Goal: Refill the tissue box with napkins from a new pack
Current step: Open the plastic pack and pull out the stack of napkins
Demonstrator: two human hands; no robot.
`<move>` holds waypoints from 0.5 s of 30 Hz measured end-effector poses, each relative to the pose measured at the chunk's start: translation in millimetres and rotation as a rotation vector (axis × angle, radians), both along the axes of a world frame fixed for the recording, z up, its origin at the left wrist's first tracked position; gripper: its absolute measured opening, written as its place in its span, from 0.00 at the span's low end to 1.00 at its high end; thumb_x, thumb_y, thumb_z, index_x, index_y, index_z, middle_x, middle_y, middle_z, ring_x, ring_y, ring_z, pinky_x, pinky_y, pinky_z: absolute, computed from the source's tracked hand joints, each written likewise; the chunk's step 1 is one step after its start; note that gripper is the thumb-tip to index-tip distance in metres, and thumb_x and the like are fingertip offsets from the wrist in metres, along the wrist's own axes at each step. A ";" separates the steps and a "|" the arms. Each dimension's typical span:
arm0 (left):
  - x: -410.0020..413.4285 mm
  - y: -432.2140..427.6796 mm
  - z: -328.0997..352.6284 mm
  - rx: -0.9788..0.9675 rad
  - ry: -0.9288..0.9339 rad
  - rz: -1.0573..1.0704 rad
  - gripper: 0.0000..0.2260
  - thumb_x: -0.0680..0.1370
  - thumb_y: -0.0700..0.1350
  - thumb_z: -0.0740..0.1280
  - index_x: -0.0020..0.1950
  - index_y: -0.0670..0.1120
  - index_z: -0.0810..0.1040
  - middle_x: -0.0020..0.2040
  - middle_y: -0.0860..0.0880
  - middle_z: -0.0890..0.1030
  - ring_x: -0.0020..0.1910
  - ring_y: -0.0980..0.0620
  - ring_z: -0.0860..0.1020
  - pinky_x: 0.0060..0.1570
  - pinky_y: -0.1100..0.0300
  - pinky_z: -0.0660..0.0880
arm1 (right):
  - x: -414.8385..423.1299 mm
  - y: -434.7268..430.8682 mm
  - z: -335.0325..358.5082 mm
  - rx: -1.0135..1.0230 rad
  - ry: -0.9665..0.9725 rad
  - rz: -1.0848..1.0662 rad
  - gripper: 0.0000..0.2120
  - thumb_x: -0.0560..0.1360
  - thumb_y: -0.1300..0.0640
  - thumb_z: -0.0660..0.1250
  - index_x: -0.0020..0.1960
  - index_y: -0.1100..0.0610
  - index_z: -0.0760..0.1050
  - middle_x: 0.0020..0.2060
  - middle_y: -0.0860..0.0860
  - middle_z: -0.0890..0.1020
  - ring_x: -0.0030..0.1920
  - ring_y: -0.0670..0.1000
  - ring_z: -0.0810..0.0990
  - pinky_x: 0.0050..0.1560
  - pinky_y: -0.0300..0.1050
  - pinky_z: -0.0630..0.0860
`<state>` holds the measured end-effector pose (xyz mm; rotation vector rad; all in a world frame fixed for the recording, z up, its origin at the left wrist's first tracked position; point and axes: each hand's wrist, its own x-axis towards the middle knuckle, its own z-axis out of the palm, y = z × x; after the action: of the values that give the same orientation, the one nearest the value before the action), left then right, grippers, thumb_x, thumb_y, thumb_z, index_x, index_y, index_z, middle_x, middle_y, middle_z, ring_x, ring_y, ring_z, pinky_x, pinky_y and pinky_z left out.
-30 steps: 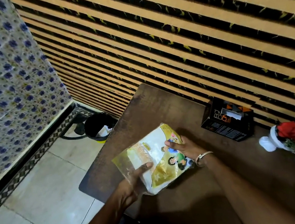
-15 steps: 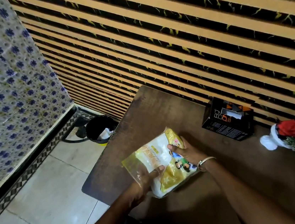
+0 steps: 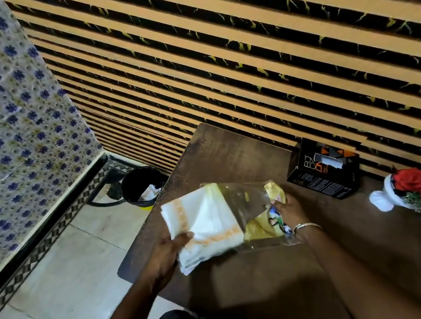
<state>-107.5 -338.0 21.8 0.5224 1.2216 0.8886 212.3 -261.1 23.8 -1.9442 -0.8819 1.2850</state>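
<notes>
Above the table's (image 3: 229,151) left edge, a stack of white napkins (image 3: 206,220) is gripped by the left hand (image 3: 166,252), half out of the plastic pack (image 3: 260,214) pinched by the right hand (image 3: 289,209). By the far edge stands the black tissue box (image 3: 322,172).

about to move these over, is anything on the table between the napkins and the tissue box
The empty wrapper, held by the right hand, lies between the napkin stack in the left hand and the tissue box.

Both arms are extended forward; the left hand (image 3: 166,254) and right hand (image 3: 288,209) are closed in a grip.
</notes>
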 end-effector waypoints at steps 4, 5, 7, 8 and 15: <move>-58.5 8.2 -0.7 0.075 0.104 0.166 0.16 0.77 0.33 0.66 0.64 0.42 0.76 0.60 0.37 0.82 0.58 0.34 0.81 0.61 0.37 0.74 | -3.3 9.6 -3.6 -0.062 0.062 -0.227 0.15 0.63 0.59 0.67 0.50 0.58 0.78 0.49 0.62 0.83 0.46 0.62 0.83 0.48 0.58 0.80; -75.2 9.4 -2.4 0.087 0.116 0.211 0.17 0.77 0.32 0.66 0.65 0.41 0.75 0.61 0.36 0.81 0.58 0.34 0.80 0.60 0.37 0.75 | -9.9 15.0 -7.7 -0.068 0.098 -0.244 0.16 0.62 0.61 0.67 0.50 0.58 0.78 0.46 0.62 0.82 0.43 0.61 0.83 0.43 0.57 0.81; -94.2 9.0 -0.4 0.108 0.089 0.271 0.19 0.77 0.31 0.64 0.68 0.41 0.72 0.63 0.36 0.80 0.60 0.34 0.79 0.58 0.39 0.77 | -17.8 18.3 -5.6 -0.055 0.177 -0.277 0.19 0.64 0.68 0.67 0.54 0.62 0.76 0.44 0.62 0.80 0.38 0.59 0.81 0.34 0.50 0.80; -99.4 7.8 2.4 0.116 0.080 0.286 0.20 0.77 0.31 0.63 0.69 0.40 0.71 0.63 0.36 0.80 0.60 0.34 0.79 0.55 0.42 0.79 | -21.4 20.5 -4.9 -0.044 0.206 -0.283 0.20 0.65 0.71 0.67 0.56 0.63 0.75 0.44 0.62 0.80 0.37 0.57 0.80 0.30 0.47 0.79; -108.1 -10.3 18.0 0.083 0.074 0.167 0.19 0.77 0.33 0.64 0.67 0.43 0.74 0.60 0.40 0.82 0.58 0.36 0.81 0.53 0.47 0.81 | -47.9 53.3 -17.5 -0.028 0.174 -0.255 0.24 0.71 0.75 0.64 0.66 0.64 0.69 0.55 0.66 0.79 0.35 0.53 0.78 0.22 0.38 0.77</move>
<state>-215.6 -348.3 39.8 0.5292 1.3141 1.0735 164.4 -207.8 6.4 -1.8633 -0.5140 1.2949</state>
